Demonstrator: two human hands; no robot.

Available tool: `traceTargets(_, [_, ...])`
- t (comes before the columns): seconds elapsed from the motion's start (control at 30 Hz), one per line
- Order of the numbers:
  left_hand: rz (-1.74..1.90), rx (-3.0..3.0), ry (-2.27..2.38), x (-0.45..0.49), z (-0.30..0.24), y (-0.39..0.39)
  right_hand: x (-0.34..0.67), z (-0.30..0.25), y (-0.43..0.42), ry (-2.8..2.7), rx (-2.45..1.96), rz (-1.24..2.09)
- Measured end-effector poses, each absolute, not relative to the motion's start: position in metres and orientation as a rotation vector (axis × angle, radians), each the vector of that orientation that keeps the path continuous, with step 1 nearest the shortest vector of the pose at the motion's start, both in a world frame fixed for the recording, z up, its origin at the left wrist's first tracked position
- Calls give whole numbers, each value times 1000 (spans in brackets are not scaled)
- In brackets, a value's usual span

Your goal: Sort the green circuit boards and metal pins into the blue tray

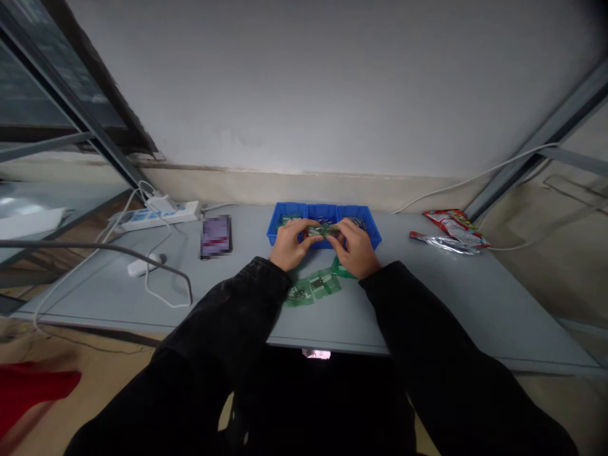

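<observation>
Between both hands, in front of the blue bins, is a small green plastic bag (323, 230) with metal parts inside. My left hand (291, 243) pinches its left end, and my right hand (354, 247) pinches the right end. Behind them stands a row of blue bins (287, 208); the left one holds green bags, and small metal parts show in the others. Below my hands, two joined green bags with metal parts, a left bag (299, 293) and a right bag (325, 284), lie flat on the table. Another green bag (342, 268) is partly hidden by my right hand.
On the grey table (228, 304), a phone-like object (215, 237) lies at left, near a white power strip (159, 216) and cables. A white charger-like item (144, 265) sits closer. At right are a red packet (453, 227) and a silver wrapper (446, 244). Metal frame posts flank both sides.
</observation>
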State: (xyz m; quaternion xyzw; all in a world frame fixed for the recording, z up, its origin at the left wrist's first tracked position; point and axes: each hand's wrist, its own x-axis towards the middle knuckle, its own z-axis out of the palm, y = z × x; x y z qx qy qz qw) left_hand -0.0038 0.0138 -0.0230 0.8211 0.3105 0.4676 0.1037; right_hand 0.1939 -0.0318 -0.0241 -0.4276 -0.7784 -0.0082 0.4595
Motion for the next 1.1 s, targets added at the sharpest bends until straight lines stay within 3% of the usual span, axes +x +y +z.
traceTargets(1.1, [1303, 2515, 842, -2, -19, 8, 196, -28, -30, -1962, -1110, -19])
